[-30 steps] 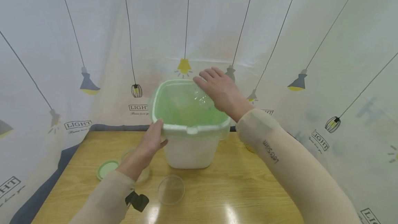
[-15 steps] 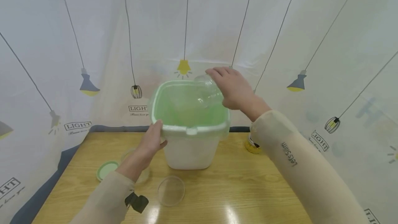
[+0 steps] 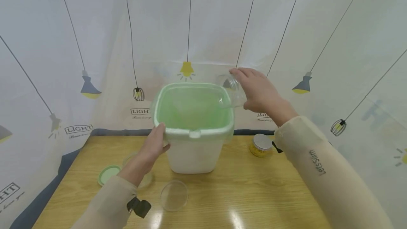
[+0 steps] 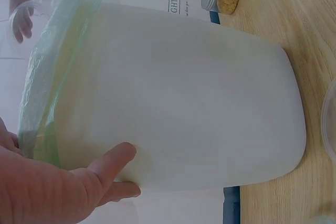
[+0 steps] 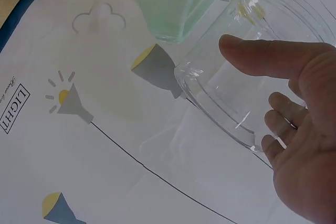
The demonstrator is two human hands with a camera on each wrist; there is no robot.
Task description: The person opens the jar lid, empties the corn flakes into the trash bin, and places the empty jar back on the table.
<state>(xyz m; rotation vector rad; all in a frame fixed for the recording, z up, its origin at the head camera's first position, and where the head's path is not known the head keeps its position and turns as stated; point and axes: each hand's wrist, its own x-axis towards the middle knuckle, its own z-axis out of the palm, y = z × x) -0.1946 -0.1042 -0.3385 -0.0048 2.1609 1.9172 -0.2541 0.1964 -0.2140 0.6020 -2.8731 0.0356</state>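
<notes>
A white bin (image 3: 195,154) lined with a translucent green bag (image 3: 197,110) stands upright on the wooden table. My left hand (image 3: 153,147) grips its near left rim; in the left wrist view the thumb of that hand (image 4: 50,190) lies along the outer wall. At the bin's right rim, my right hand (image 3: 259,91) holds a clear jar (image 3: 232,91) on its side, mouth facing away from the table's front. The right wrist view shows the jar (image 5: 220,95) lidless and transparent, thumb on one side and fingers (image 5: 281,124) round the other.
A silver-lidded jar with yellow contents (image 3: 260,146) stands right of the bin. A green-rimmed lid (image 3: 109,175) and a clear round lid (image 3: 174,196) lie at the front left. Another clear round piece (image 3: 147,180) is partly hidden by my left forearm. A printed curtain (image 3: 222,27) hangs behind.
My right hand has moved right with the clear jar, from over the bin's opening to its right rim. The silver-lidded jar has come into view. My left hand has stayed put.
</notes>
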